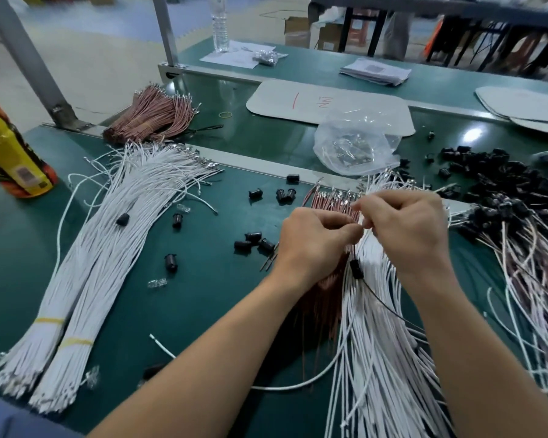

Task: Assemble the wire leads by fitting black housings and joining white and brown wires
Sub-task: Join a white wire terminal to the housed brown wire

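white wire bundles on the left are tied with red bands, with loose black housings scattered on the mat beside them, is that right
Not quite: the bands are yellow, not red. The head view shows the white wire bundles on the left tied with yellow bands, with loose black housings scattered on the mat beside them.

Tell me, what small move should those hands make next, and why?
Probably press the pinched ends together: the left hand and right hand meet fingertip to fingertip over the brown wires, and a black housing hangs on the strand below them. The pinched ends themselves are hidden.
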Motion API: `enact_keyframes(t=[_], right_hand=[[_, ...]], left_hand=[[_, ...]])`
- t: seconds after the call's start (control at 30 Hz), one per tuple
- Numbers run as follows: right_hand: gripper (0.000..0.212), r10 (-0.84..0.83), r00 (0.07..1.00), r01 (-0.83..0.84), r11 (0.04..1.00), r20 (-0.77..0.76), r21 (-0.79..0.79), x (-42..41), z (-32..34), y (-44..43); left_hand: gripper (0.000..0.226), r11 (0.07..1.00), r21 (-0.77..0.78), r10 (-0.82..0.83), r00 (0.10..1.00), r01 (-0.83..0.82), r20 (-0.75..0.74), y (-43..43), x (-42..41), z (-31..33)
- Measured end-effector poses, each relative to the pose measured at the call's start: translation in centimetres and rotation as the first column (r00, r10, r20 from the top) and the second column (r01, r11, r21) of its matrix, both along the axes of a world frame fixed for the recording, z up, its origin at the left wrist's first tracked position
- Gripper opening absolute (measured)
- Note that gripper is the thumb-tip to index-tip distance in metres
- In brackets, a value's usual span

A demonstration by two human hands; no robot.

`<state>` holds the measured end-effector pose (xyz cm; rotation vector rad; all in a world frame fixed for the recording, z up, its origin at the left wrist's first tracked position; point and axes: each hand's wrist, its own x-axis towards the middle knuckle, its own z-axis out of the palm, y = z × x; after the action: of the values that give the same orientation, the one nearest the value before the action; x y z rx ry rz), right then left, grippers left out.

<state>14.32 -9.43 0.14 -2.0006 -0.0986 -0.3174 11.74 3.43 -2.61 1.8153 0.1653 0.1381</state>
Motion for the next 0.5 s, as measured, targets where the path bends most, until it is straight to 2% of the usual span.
enact_keyframes(t=[0.1, 0.2, 0.3, 0.5], right_hand=[[0.025, -0.004, 1.000, 0.006, 0.993, -0.019, 0.119, -1.5, -1.2, -1.2], [0.026, -0.001, 0.999, 0.006, 0.991, -0.038, 0.131, -2.2, -2.0, -2.1], [0.018, 0.034, 0.995, -0.018, 0.985, -0.092, 0.171, -2.4, -2.5, -2.3], [0.025, 0.017, 0.994, -0.004, 0.992, -0.103, 0.128, -2.1, -3.1, -2.3]], left_hand=[[0.004, 1.000, -0.001, -0.003, 0.999, 0.003, 0.036, -0.3, -0.3, -0.1], [0.005, 1.000, 0.000, 0.002, 0.998, -0.002, 0.070, -0.4, -0.4, -0.3], [0.008, 1.000, 0.023, 0.001, 0.995, -0.004, 0.102, -0.4, -0.3, -0.6], [0.013, 1.000, 0.002, -0.018, 0.992, 0.018, 0.123, -0.3, -0.1, -0.8]])
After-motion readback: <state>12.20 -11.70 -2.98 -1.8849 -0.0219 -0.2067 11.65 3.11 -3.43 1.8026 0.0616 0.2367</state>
